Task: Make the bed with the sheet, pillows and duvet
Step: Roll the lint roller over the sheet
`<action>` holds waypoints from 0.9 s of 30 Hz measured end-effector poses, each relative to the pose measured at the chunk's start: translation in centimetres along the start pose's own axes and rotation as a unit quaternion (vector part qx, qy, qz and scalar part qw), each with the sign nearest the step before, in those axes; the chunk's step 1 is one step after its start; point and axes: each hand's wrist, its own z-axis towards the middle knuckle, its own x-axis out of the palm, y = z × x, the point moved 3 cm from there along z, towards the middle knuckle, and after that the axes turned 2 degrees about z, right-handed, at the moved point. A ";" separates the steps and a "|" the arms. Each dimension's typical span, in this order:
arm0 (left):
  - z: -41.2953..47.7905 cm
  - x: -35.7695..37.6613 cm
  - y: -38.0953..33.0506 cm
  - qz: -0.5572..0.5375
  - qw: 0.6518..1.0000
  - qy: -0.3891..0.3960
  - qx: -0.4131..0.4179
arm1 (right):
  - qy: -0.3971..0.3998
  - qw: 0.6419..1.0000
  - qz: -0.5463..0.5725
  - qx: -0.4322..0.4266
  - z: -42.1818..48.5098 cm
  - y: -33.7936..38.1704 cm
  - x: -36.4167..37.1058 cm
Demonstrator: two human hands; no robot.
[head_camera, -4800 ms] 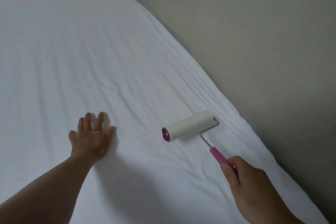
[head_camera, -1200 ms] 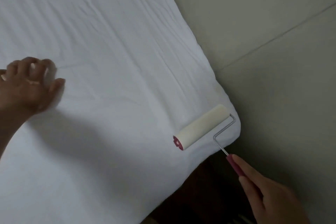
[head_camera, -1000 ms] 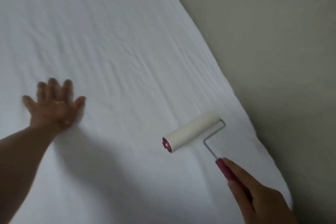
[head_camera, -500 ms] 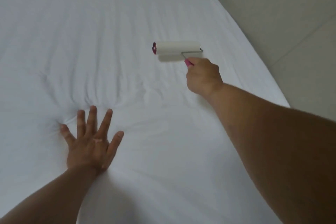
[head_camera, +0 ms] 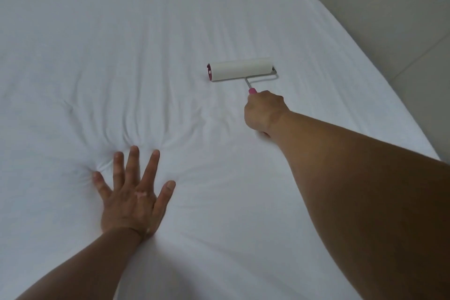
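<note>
Setting: a bedroom in a home. Evidence: a wide bed covered edge to edge by a white fitted sheet, standing close beside a plain beige wall. A household lint roller lies on the sheet.

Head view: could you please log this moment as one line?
right hand: grips lint roller on sheet | left hand: flat, pressing sheet | pillows, duvet: unseen

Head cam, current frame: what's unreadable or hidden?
- Lint roller handle: only the pink tip shows; right hand covers the rest.
- Sheet under the left hand: covered by the palm.
- Bed's head, foot and left edge: cut off by the frame.
- Pillows, duvet: out of frame.
</note>
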 end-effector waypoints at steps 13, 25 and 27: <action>0.5 -0.5 0.2 -0.006 1.000 0.026 0.012 | -0.028 0.999 0.016 0.008 -13.5 -4.6 9.2; -5.6 -3.4 1.0 0.018 0.988 0.077 0.136 | 0.011 0.993 0.053 0.105 -29.0 -7.8 15.4; -8.7 -3.2 0.6 0.000 0.985 0.064 0.163 | 0.002 0.990 0.075 0.115 -31.9 -8.3 16.1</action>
